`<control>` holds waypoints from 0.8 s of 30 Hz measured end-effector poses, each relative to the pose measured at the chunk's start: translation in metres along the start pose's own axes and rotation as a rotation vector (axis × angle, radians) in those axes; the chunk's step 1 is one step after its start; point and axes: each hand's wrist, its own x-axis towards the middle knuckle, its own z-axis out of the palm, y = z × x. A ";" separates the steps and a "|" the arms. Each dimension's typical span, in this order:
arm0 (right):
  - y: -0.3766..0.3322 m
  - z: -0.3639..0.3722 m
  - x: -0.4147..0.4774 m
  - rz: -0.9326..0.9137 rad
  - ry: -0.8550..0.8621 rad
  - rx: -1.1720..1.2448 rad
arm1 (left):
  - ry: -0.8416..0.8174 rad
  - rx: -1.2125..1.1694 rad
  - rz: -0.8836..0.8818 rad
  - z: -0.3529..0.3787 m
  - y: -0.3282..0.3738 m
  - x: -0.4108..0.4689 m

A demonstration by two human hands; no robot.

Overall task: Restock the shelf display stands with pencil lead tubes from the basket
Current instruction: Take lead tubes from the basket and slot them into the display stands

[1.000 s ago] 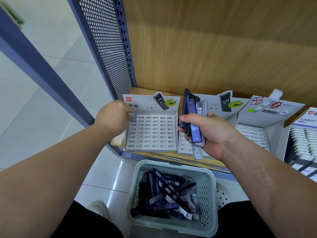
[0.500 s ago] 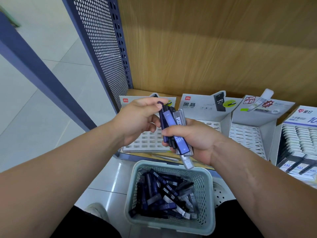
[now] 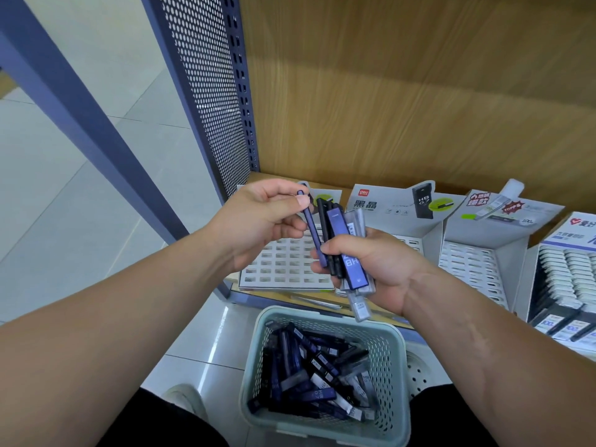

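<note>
The left hand [image 3: 258,227] pinches the top end of one purple tube [image 3: 312,232] between thumb and forefinger; that tube's lower end sits against the right hand's fingertips, right beside the rest of the bunch. The right hand [image 3: 383,269] is curled tight round a fistful of tubes [image 3: 343,243]: dark ones, a purple one marked HB, and a couple of clear ones poking out the bottom. Both hands hang over the leftmost display stand [image 3: 283,269], whose slots look bare; the second stand [image 3: 380,204] and third stand [image 3: 467,266] sit alongside it, and the box at far right [image 3: 561,279] is packed with rows. The pale green basket [image 3: 392,343] sits on the floor below the shelf edge, holding a loose heap of tubes [image 3: 309,382]; the wooden back panel [image 3: 419,91] is behind, with the perforated side panel [image 3: 206,91] to the left.
</note>
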 end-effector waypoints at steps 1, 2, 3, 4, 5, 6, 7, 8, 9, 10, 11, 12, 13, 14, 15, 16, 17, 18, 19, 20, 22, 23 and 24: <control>0.000 0.001 0.000 0.000 0.005 0.013 | 0.010 0.004 0.011 -0.001 0.000 0.000; -0.001 0.001 0.000 -0.001 0.010 0.022 | 0.027 0.010 0.022 -0.002 0.001 0.000; -0.001 0.002 0.001 -0.004 0.015 0.026 | 0.052 0.022 0.036 -0.003 0.000 0.000; -0.001 0.002 0.000 -0.007 0.021 0.027 | 0.080 0.034 0.051 -0.003 0.000 0.001; -0.001 0.002 0.001 -0.008 0.028 0.027 | 0.106 0.050 0.064 -0.004 -0.001 0.002; 0.000 0.002 0.001 -0.008 0.034 0.024 | 0.123 0.064 0.070 -0.005 -0.002 0.003; 0.000 0.001 0.001 -0.007 0.040 0.018 | 0.129 0.078 0.073 -0.005 -0.003 0.003; 0.001 0.001 0.001 -0.008 0.046 0.010 | 0.129 0.089 0.076 -0.006 -0.003 0.004; 0.001 0.000 0.001 -0.008 0.051 0.002 | 0.127 0.102 0.077 -0.006 -0.004 0.004; 0.002 0.000 0.001 -0.009 0.058 -0.003 | 0.123 0.113 0.076 -0.006 -0.004 0.004; 0.002 0.000 0.001 -0.009 0.066 -0.005 | 0.120 0.127 0.077 -0.006 -0.004 0.005; 0.002 0.000 0.001 -0.009 0.077 -0.002 | 0.117 0.142 0.080 -0.006 -0.005 0.005; 0.003 -0.001 0.002 -0.010 0.093 0.005 | 0.114 0.170 0.085 -0.007 -0.005 0.006; 0.003 -0.001 0.002 -0.012 0.113 0.017 | 0.109 0.214 0.093 -0.009 -0.006 0.007; 0.003 -0.002 0.003 -0.016 0.138 0.029 | 0.102 0.276 0.102 -0.011 -0.005 0.008; 0.003 -0.003 0.003 -0.024 0.166 0.040 | 0.089 0.345 0.107 -0.013 -0.005 0.008; 0.002 -0.004 0.004 -0.036 0.196 0.047 | 0.070 0.410 0.102 -0.016 -0.004 0.007; 0.001 -0.005 0.005 -0.052 0.224 0.053 | 0.045 0.460 0.086 -0.017 -0.004 0.007; 0.000 -0.007 0.005 -0.069 0.247 0.062 | 0.016 0.495 0.065 -0.018 -0.003 0.006; -0.001 -0.008 0.006 -0.084 0.261 0.069 | -0.018 0.518 0.043 -0.017 -0.003 0.004; -0.003 -0.010 0.006 -0.106 0.257 0.057 | -0.107 0.539 -0.006 -0.014 -0.003 0.001; -0.004 -0.010 0.006 -0.112 0.246 0.044 | -0.165 0.546 -0.033 -0.011 -0.003 -0.001; -0.004 -0.010 0.006 -0.116 0.233 0.035 | -0.229 0.553 -0.060 -0.008 -0.003 -0.003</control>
